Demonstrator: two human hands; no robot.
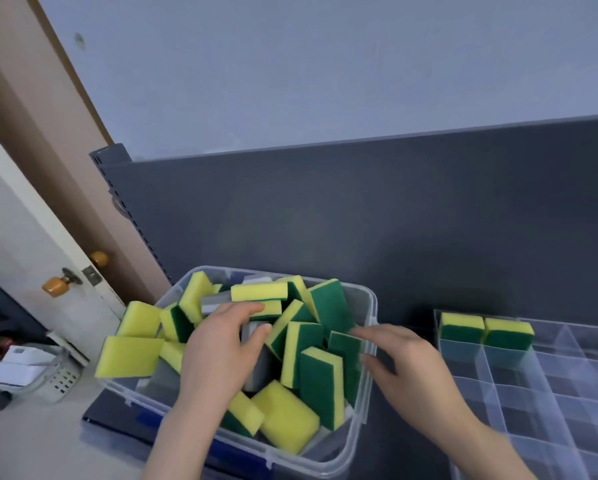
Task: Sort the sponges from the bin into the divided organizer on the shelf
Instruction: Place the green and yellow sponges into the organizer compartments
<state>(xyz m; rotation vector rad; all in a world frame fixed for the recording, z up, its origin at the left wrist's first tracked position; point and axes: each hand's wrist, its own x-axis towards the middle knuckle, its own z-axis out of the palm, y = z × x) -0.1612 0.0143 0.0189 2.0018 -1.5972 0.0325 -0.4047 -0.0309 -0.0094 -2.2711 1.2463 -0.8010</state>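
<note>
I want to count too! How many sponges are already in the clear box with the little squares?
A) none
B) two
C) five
B: only two yellow-and-green sponges show in the organizer, side by side in its far-left corner.

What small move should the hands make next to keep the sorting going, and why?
Probably close the right hand on the upright green-faced sponge just beside it, by the right wall of the bin: that hand is open there, and the organizer holds only two sponges, most compartments empty.
</note>
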